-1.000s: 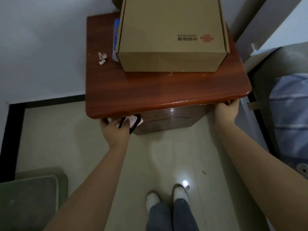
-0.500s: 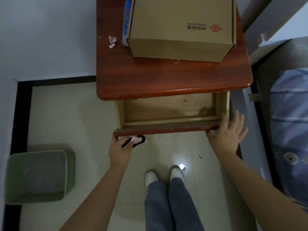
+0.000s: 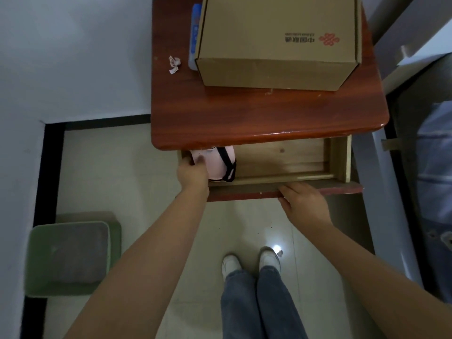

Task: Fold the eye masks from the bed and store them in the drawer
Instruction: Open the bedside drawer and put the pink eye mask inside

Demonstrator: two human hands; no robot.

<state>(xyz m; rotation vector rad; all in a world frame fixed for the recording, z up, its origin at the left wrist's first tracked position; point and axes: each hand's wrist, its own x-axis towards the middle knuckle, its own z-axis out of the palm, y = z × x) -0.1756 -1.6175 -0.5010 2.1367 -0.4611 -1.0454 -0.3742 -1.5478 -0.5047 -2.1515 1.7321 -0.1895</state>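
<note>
Setting a folded pink eye mask (image 3: pixel 220 165) into the left end of an open drawer (image 3: pixel 288 159), a person stands over a red-brown nightstand (image 3: pixel 256 118), seen from a head-worn camera looking down. The step in hand appears to be the placing itself. To do it well, the mask should be laid flat on the drawer's wooden floor, tucked toward the left corner, with its black strap (image 3: pixel 227 165) kept wrapped round the bundle so the fold does not spring apart; the fingers should let go only once the mask rests on the wood, then lift out clear of the tabletop's overhanging edge. The drawer should be held steady until then (a nudge could slide it shut on the wrist).

The left hand (image 3: pixel 193 173) reaches over the drawer's front into the left end, its fingers curled round the near side of the mask; they look closed on the fabric, though the fingertips are partly hidden. The right hand (image 3: pixel 304 204) rests on the drawer's front board, fingers laid together along the top edge, thumb side underneath, holding nothing else. The rest of the drawer shows bare wood. On the nightstand sit a cardboard box (image 3: pixel 276 45) and a crumpled scrap of paper (image 3: pixel 174 64), well apart from the hands.
</note>
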